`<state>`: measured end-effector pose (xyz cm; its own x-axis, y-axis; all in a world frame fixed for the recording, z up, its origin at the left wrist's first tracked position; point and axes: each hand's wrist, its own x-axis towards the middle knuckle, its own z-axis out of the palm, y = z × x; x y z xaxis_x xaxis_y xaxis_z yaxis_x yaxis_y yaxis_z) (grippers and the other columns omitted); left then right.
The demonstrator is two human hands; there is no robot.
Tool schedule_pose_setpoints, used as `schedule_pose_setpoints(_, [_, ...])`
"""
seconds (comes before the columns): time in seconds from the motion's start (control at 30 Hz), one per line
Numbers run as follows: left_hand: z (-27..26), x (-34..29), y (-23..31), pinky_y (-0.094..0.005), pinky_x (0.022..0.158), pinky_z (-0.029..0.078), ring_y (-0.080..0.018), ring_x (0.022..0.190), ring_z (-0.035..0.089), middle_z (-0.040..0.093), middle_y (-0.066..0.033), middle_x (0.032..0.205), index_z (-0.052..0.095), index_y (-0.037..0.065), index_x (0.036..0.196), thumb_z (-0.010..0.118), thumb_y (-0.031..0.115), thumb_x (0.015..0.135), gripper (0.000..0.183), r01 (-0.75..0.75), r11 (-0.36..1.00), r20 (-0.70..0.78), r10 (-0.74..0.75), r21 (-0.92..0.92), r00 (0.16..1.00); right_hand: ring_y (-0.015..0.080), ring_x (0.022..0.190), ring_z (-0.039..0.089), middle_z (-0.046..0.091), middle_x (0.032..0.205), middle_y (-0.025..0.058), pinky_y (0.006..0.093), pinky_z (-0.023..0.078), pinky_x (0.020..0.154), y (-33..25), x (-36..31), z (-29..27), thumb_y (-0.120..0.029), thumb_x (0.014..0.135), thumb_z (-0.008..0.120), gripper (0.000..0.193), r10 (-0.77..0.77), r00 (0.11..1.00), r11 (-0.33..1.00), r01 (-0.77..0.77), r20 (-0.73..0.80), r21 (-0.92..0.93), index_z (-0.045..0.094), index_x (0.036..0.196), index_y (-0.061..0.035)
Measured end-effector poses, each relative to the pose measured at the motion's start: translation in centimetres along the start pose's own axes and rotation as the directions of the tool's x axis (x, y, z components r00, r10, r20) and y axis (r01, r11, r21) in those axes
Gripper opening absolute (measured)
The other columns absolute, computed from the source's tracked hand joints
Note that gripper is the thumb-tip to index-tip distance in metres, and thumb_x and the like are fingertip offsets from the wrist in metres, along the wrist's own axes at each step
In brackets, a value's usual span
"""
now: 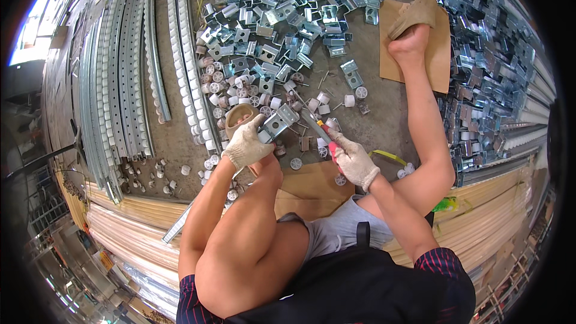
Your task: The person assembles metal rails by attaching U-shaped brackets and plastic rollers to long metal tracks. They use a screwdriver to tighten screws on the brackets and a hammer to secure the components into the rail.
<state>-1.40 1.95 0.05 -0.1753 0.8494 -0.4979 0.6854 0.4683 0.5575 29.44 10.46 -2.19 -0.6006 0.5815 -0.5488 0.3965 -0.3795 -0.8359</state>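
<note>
So the person's sitting right on the floor with everything fanned out within arm's reach, which looks like the whole point of the layout. The left hand (246, 144), in a white work glove, has its fingers curled shut around a zinc-plated metal bracket (278, 123), which pokes out up and to the right of the fingertips, held up off the ground probably so the other hand can get at it. The right hand (354, 159), gloved too, is closed around a red-handled tool (321, 132), looks like pliers or a driver, can't tell exactly; its tip runs up-left from the fingers toward the bracket and sits just beside it, can't tell if it's touching. Just beyond both sets of fingers there's a scatter of small white plastic wheels (252, 91) and then a big loose pile of brackets (282, 18), so grabbing the next piece is a short reach. Off to the left of the left fingers lie long roller tracks (187, 66) and perforated steel rails (117, 78), laid parallel out of the way. A sheet of cardboard (444, 54) is under the outstretched foot (411, 39), well past the right fingers, I'd guess for comfort on the concrete. A stack of more brackets (498, 78) sits far right
</note>
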Motion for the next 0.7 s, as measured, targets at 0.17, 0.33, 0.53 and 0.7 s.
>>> schedule_pose_setpoints(0.17, [-0.3, -0.1, -0.7, -0.0482, 0.124, 0.036, -0.0461, 0.142, 0.051, 0.063, -0.0297, 0.136, 0.057, 0.003, 0.145, 0.082, 0.029, 0.072, 0.081, 0.045, 0.999, 0.046, -0.044, -0.022, 0.998, 0.0051, 0.069, 0.05, 0.058, 0.087, -0.0047, 0.0229, 0.046, 0.063, 0.1, -0.5, -1.0, -0.005, 0.109, 0.049, 0.056, -0.047, 0.947, 0.994, 0.076, -0.318, 0.08, 0.048, 0.163, -0.0217])
schedule_pose_setpoints(0.33, [0.2, 0.3, -1.4, -0.0469, 0.105, 0.051, -0.0431, 0.117, 0.066, 0.069, -0.0275, 0.122, 0.058, 0.003, 0.143, 0.081, 0.025, 0.072, 0.077, -0.014, 1.0, -0.02, 0.014, 0.008, 1.0, 0.0217, 0.068, 0.067, 0.071, 0.085, 0.0065, 0.0392, 0.055, 0.063, -0.4, -1.3, 1.5, -0.001, 0.102, 0.053, 0.059, -0.087, 0.829, 0.995, 0.102, -0.553, -0.003, 0.053, 0.158, -0.0177])
schedule_pose_setpoints(0.53, [0.3, -1.6, -0.1, -0.047, 0.093, 0.057, -0.043, 0.108, 0.071, 0.074, -0.0231, 0.109, 0.063, 0.007, 0.132, 0.082, 0.022, 0.073, 0.064, -0.209, 0.975, -0.227, 0.222, 0.082, 0.948, 0.0365, 0.089, 0.07, 0.072, 0.108, 0.0288, 0.0419, 0.056, 0.084, 0.5, -1.6, 3.4, -0.002, 0.098, 0.054, 0.058, -0.323, 0.941, 0.881, 0.261, -0.099, -0.394, 0.054, 0.155, -0.0105])
schedule_pose_setpoints(0.7, [0.3, -1.0, 1.7, -0.0468, 0.091, 0.057, -0.0423, 0.104, 0.073, 0.075, -0.0231, 0.105, 0.064, 0.008, 0.13, 0.084, 0.026, 0.072, 0.064, -0.025, 0.995, 0.0, 0.025, -0.092, 1.0, 0.0121, 0.073, 0.057, 0.073, 0.1, 0.0078, 0.0288, 0.054, 0.074, 0.0, -1.2, 4.9, -0.001, 0.1, 0.052, 0.061, -0.261, 0.956, 0.926, 0.21, -0.131, -0.315, 0.048, 0.161, -0.0096])
